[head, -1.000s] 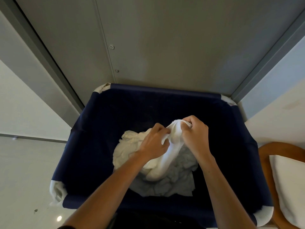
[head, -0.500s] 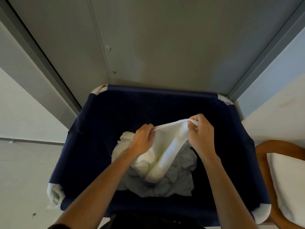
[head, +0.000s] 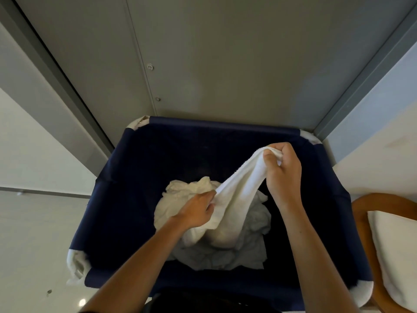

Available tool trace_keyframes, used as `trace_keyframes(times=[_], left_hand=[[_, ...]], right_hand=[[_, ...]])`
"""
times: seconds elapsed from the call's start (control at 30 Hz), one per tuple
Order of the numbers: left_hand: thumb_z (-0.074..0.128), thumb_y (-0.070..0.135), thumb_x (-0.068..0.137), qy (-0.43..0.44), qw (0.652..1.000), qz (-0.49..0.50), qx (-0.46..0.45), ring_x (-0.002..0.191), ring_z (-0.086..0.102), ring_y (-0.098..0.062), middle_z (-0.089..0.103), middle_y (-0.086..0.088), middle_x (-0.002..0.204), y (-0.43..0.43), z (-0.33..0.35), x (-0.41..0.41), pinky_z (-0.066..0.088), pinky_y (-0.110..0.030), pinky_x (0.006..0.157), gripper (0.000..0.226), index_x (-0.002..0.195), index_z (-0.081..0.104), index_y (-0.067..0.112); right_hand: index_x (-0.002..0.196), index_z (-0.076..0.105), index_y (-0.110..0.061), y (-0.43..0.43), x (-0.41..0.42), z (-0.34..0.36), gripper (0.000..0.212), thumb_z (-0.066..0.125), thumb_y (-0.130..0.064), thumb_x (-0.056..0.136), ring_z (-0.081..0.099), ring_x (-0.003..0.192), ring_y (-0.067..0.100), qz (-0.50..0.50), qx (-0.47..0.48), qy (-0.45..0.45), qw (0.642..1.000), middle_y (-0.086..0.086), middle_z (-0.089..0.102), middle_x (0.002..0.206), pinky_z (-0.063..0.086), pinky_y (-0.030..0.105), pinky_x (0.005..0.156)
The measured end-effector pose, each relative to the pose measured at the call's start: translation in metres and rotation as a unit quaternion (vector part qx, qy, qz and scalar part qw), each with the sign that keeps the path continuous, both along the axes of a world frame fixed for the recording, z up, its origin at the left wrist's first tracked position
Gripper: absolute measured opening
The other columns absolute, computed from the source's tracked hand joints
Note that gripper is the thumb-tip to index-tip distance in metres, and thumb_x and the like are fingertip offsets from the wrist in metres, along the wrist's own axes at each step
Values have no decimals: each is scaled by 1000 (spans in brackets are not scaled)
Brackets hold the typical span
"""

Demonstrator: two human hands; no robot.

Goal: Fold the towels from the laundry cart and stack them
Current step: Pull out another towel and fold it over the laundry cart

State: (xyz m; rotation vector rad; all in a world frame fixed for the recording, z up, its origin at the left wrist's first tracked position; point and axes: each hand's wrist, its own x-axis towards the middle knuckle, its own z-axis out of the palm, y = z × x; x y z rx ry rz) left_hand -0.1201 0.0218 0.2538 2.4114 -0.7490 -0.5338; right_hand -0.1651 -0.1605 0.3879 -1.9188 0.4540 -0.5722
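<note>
A white towel [head: 239,186] stretches slantwise above the dark blue laundry cart [head: 126,177]. My right hand [head: 284,175] grips its upper end, raised toward the cart's far right corner. My left hand [head: 198,211] pinches the towel's edge lower down, over the middle of the cart. The rest of the towel hangs down onto a crumpled heap of white towels [head: 180,197] at the cart's bottom.
A grey metal door or wall panel [head: 225,64] stands right behind the cart. A wooden chair [head: 370,204] with a white cushion [head: 397,256] sits at the right. Pale floor [head: 33,233] lies to the left.
My hands have moved apart along the towel's edge: the right one rose toward the far right, the left one dropped lower and left. The towel is now pulled out long.
</note>
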Motion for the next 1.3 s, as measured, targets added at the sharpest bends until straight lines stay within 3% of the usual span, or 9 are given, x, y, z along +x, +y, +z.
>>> trace_keyframes(times=[0.23, 0.33, 0.4, 0.53, 0.67, 0.83, 1.03, 1.17, 1.3], left_hand=[[43, 15, 100, 45, 992, 121, -1, 62, 44, -5, 50, 7, 73, 19, -11, 14, 36, -14, 53, 11, 92, 50, 13], [41, 13, 100, 31, 990, 136, -9, 77, 55, -18, 59, -3, 87, 23, -6, 22, 45, -26, 68, 18, 99, 56, 4], [41, 12, 99, -1, 991, 130, -23, 71, 56, -19, 56, 4, 78, 24, -1, 26, 49, -36, 69, 18, 93, 56, 6], [42, 7, 97, -12, 991, 94, -94, 56, 44, -8, 51, 3, 66, 4, 28, 27, 38, -18, 54, 19, 85, 56, 1], [46, 7, 97, -5, 988, 54, -145, 60, 52, 1, 56, 13, 71, -18, 61, 27, 38, -9, 58, 19, 94, 65, 7], [57, 20, 95, 52, 981, 60, -179, 70, 57, -2, 64, 7, 81, -13, 72, 30, 46, -15, 65, 7, 96, 61, 14], [64, 24, 88, 56, 997, -29, -32, 71, 53, -9, 56, 8, 79, 16, 44, 37, 42, -24, 65, 19, 82, 47, 31], [59, 31, 91, 64, 997, -14, 48, 88, 59, -17, 62, 1, 96, 29, 20, 36, 49, -32, 78, 22, 110, 56, 21], [51, 30, 95, 44, 991, 15, 127, 86, 55, -19, 59, -4, 103, 44, 0, 30, 48, -33, 73, 19, 111, 53, 20]], right_hand=[[93, 54, -14, -11, -6, -16, 7, 52, -8, 92, 52, 71, -13, -47, -10, -8, 999, -12, 57, 84, 41, 4, 62], [95, 55, -15, -16, -7, -22, 7, 52, -10, 92, 52, 73, -12, -61, -10, 1, 998, -12, 57, 87, 40, 5, 63], [98, 57, -16, -20, -8, -23, 10, 52, -10, 91, 55, 81, -9, -44, -10, 5, 999, -12, 59, 92, 41, 8, 68], [98, 64, -18, -17, -5, -27, 19, 54, -4, 88, 59, 96, -2, 112, -6, 36, 993, -13, 64, 107, 46, 10, 74], [92, 64, -11, 4, 11, -37, 11, 56, -5, 89, 52, 111, -3, 301, -86, 144, 939, -19, 50, 130, 41, 13, 87], [88, 59, -16, 17, 23, -45, 7, 54, -11, 89, 57, 86, 13, 304, -174, 257, 901, -7, 57, 92, 45, 20, 71], [79, 56, -10, 15, 15, -45, 8, 55, -9, 86, 53, 72, 8, 250, -187, 218, 925, -8, 54, 80, 39, 10, 57], [82, 57, -11, 6, 7, -37, 5, 57, -8, 87, 54, 75, 6, 197, -167, 190, 947, -7, 57, 83, 37, 10, 58], [87, 60, -12, -9, 2, -29, 7, 55, -8, 88, 57, 79, 5, 134, -123, 175, 968, -8, 60, 87, 38, 13, 61]])
